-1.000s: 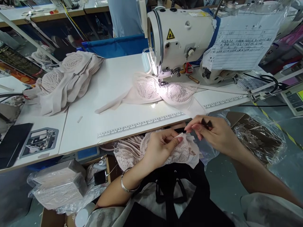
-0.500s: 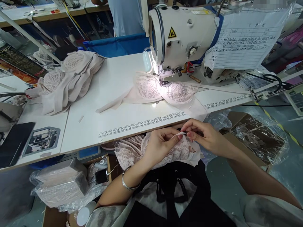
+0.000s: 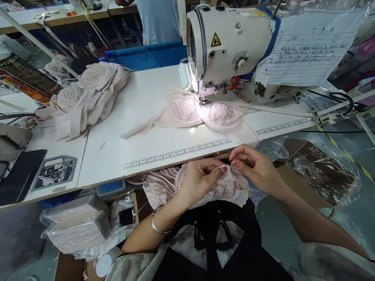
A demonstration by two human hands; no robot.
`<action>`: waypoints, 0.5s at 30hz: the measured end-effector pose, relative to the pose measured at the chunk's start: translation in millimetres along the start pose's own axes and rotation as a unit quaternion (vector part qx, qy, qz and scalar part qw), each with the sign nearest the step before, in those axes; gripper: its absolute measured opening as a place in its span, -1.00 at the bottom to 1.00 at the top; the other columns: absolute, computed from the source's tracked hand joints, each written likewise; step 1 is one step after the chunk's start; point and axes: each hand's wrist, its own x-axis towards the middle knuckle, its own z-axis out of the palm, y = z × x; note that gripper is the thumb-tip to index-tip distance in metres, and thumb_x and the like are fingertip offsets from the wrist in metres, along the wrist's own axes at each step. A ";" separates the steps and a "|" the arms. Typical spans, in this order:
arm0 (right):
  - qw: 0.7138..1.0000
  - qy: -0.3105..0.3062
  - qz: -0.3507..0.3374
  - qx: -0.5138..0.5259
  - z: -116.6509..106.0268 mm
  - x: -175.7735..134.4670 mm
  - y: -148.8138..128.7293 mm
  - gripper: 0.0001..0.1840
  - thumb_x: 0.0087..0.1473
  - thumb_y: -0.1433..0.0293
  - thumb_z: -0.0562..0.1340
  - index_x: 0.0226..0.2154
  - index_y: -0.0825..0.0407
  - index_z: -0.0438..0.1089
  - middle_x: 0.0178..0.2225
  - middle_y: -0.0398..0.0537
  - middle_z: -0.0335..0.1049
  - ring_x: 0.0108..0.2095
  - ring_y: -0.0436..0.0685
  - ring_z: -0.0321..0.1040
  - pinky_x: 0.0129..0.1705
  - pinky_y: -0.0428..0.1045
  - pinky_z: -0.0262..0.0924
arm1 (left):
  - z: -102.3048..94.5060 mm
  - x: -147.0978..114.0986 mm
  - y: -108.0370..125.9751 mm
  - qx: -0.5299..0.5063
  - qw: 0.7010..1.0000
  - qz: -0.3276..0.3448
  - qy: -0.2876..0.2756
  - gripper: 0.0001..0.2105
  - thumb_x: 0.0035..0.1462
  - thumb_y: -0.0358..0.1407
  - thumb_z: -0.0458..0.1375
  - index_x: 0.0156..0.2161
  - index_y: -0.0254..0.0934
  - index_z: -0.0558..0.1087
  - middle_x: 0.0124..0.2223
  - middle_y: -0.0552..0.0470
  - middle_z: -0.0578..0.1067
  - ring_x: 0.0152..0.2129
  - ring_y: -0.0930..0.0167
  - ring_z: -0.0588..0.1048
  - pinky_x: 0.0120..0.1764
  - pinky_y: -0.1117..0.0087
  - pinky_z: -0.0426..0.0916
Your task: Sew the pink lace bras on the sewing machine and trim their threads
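A pale pink lace bra (image 3: 205,191) lies bunched over my lap, below the table edge. My left hand (image 3: 199,177) is closed, pinching the upper edge of its fabric between thumb and finger. Right beside it, my right hand (image 3: 252,166) is closed in a pinch at the same edge. A small dark thing shows at its fingertips, too small to name. Another pale pink bra (image 3: 222,114) lies spread under the needle of the white sewing machine (image 3: 228,43), lit by the machine's lamp. Folds of the lap piece are partly hidden by my hands.
On the table (image 3: 108,156), a pile of pale bra pieces (image 3: 96,93) lies at the left, near a dark can (image 3: 26,74) and a phone (image 3: 22,175). Plastic-wrapped bundles (image 3: 79,222) sit below left; an open carton (image 3: 316,171) stands at the right. Another person (image 3: 158,19) is behind the machine.
My right hand has lifted slightly, and the small dark thing at its fingertips now points more upright. My left hand keeps its pinch on the bra. The view has shifted a little.
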 end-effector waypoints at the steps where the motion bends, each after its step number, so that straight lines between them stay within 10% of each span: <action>1: 0.999 0.029 -0.018 -0.003 -1.0 -3.8 1.4 -0.61 0.25 -0.03 0.22 -0.24 -0.05 0.33 -0.55 -0.25 0.23 -0.57 -0.01 0.16 -0.52 -0.07 0.07 | 0.1 0.2 -0.2 -0.011 1.000 0.001 0.008 -0.66 0.12 -0.04 0.32 -0.34 -0.36 0.60 -0.60 0.15 0.29 -0.65 0.59 0.09 -0.60 0.54 -0.05; 5: 0.989 0.056 -0.091 -0.101 -1.8 -22.4 13.6 -0.65 0.27 0.01 0.21 -0.30 -0.06 0.42 -0.59 -0.23 0.23 -0.65 -0.02 0.10 -0.57 -0.06 0.04 | -0.9 1.6 -0.2 -0.048 0.997 0.012 0.055 -0.66 0.09 -0.03 0.34 -0.36 -0.34 0.59 -0.59 0.14 0.35 -0.66 0.59 0.12 -0.61 0.54 -0.02; 9: 0.972 -0.009 -0.082 -0.219 2.7 -35.6 35.0 -0.86 0.23 0.28 0.26 -0.19 -0.07 0.51 -0.46 -0.10 0.55 -0.58 0.08 0.40 -0.49 -0.03 0.26 | -1.0 4.7 -2.2 -0.080 0.994 0.025 0.073 -0.69 0.08 -0.07 0.35 -0.34 -0.33 0.60 -0.56 0.12 0.42 -0.66 0.58 0.18 -0.60 0.54 0.04; 15: 0.962 -0.134 -0.116 -0.207 -6.1 -41.4 30.5 -0.87 0.21 0.34 0.30 -0.39 -0.08 0.50 -0.49 -0.12 0.52 -0.48 0.15 0.50 -0.49 -0.03 0.35 | 5.2 9.3 -16.7 -0.044 0.993 0.040 0.102 -0.74 0.18 -0.14 0.28 -0.34 -0.33 0.61 -0.49 0.03 0.54 -0.60 0.49 0.40 -0.52 0.51 0.29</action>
